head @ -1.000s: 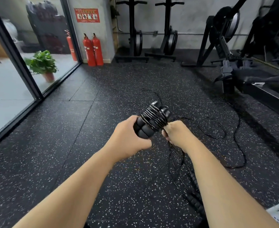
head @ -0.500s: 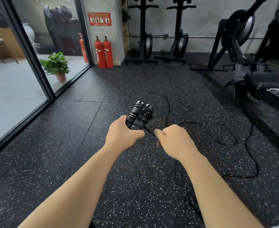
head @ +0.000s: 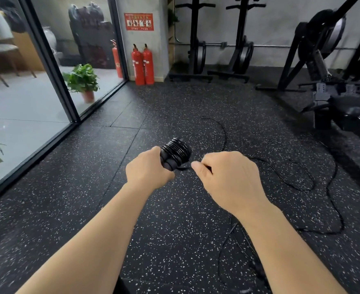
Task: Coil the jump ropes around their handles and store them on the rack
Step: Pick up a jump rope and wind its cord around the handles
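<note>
My left hand grips a pair of black jump rope handles held together, with several turns of thin black rope coiled round their upper part. My right hand is just to the right of the handles and pinches the rope where it leaves the coil. The loose rope trails in loops over the black speckled floor on the right and below my right forearm. More black rope curves away on the floor beyond the handles.
A glass wall with a black frame runs along the left, with potted plants behind it. Two red fire extinguishers stand at the far wall. Black weight racks and a rowing machine stand at the back and right.
My right hand has swung from right under the handles out to their right, drawing the rope with it. The handles tilted more upright and the view tipped up.
</note>
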Tool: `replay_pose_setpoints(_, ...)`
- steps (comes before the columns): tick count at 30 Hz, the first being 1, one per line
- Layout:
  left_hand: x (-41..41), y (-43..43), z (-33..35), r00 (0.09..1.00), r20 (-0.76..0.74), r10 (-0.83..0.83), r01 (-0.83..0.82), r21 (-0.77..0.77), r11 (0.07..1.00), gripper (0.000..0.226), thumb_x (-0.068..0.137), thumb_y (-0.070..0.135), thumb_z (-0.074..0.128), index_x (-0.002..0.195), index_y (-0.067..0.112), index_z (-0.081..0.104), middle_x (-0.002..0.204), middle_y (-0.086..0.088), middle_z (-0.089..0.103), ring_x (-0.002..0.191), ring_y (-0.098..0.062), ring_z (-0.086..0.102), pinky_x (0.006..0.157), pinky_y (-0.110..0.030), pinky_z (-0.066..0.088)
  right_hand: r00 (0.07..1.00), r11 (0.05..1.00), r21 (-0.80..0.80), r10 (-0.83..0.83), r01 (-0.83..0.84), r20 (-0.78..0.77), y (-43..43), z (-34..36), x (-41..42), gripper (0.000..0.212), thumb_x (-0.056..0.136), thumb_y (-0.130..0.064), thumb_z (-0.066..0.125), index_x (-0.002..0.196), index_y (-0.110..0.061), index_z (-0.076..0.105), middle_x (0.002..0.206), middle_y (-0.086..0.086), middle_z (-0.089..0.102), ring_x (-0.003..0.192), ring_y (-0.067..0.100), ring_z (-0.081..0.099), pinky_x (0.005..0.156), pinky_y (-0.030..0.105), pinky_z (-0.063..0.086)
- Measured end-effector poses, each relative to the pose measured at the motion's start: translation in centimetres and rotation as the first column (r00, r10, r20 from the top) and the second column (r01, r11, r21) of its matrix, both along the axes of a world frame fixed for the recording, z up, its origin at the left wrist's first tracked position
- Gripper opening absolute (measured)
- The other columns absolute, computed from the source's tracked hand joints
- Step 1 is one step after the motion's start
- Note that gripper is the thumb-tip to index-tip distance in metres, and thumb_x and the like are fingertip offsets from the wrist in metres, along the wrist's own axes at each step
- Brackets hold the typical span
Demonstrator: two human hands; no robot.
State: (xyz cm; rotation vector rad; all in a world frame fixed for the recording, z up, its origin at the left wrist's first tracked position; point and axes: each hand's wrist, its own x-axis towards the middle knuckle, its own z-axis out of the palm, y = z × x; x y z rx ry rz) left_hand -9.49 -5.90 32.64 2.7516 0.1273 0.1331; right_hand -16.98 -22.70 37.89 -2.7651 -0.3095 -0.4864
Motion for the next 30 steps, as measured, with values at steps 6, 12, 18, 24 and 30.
replay_pose_setpoints(6, -1.7, -2.6, 0.0, 0.912, -0.025, -0.408, 0.377, 0.441, 0.815, 0.035, 0.082, 0.038, 0.063, 0.114, 0.032, 0.049, 0.101, 0.009, 0.055, 0.099, -0.020, 0.057, 0.077, -0.032, 0.036, 0.999, 0.995, 0.085, 0.045, -0.045, 0.010, -1.1, 0.0, 1.5, 0.047, 0.096, -0.051, 0.045, 0.065, -0.016, 0.050, 0.057, -0.003, 0.048, 0.062, 0.019, 0.049, 0.059, 0.033, 0.040)
replay_pose_setpoints(12, -2.4, -2.9, -0.1, 0.744, -0.070, -0.664, 0.631, 0.400, 0.665, 0.043, 0.085, 0.030, 0.057, 0.126, 0.041, 0.049, 0.098, 0.016, 0.040, 0.107, -0.014, 0.041, 0.109, -0.047, 0.024, 0.997, 0.967, 0.254, 0.046, -0.028, -0.067, -3.1, -1.5, 3.5, 0.054, 0.096, -0.050, 0.046, 0.056, -0.015, 0.042, 0.049, -0.006, 0.041, 0.051, 0.012, 0.040, 0.053, 0.031, 0.032)
replay_pose_setpoints(18, -2.5, -1.8, 0.1, 0.704, 0.082, -0.705, 0.702, 0.067, 0.709, 0.037, 0.077, 0.021, 0.067, 0.108, 0.034, 0.053, 0.095, 0.017, 0.046, 0.097, -0.013, 0.037, 0.086, -0.036, 0.032, 0.980, 0.911, 0.412, 0.073, 0.009, -0.184, -4.9, -2.5, 4.6, 0.046, 0.094, -0.052, 0.051, 0.068, -0.016, 0.065, 0.040, -0.013, 0.043, 0.047, 0.008, 0.040, 0.058, 0.031, 0.036)
replay_pose_setpoints(24, -3.9, -2.2, 1.0, 0.714, 0.065, -0.697, 0.697, -0.166, 0.698, 0.046, 0.069, 0.025, 0.069, 0.113, 0.027, 0.054, 0.099, 0.015, 0.054, 0.101, -0.013, 0.044, 0.093, -0.045, 0.040, 0.881, 0.731, 0.679, 0.274, 0.070, -0.385, -5.8, -3.0, 4.7, 0.056, 0.086, -0.050, 0.063, 0.066, 0.001, 0.054, 0.056, 0.005, 0.044, 0.048, 0.015, 0.038, 0.050, 0.025, 0.035)
replay_pose_setpoints(30, -4.2, -2.2, 0.9, 0.718, 0.152, -0.680, 0.680, -0.366, 0.636, 0.084, 0.071, 0.011, 0.076, 0.140, 0.043, 0.039, 0.118, 0.019, 0.055, 0.109, -0.006, 0.053, 0.095, -0.029, 0.045, 0.788, 0.728, 0.678, 0.355, 0.105, -0.503, -5.6, -5.0, 5.0, 0.028, 0.097, 0.000, 0.048, 0.075, -0.013, 0.062, 0.081, 0.002, 0.068, 0.086, 0.018, 0.066, 0.089, 0.043, 0.051)
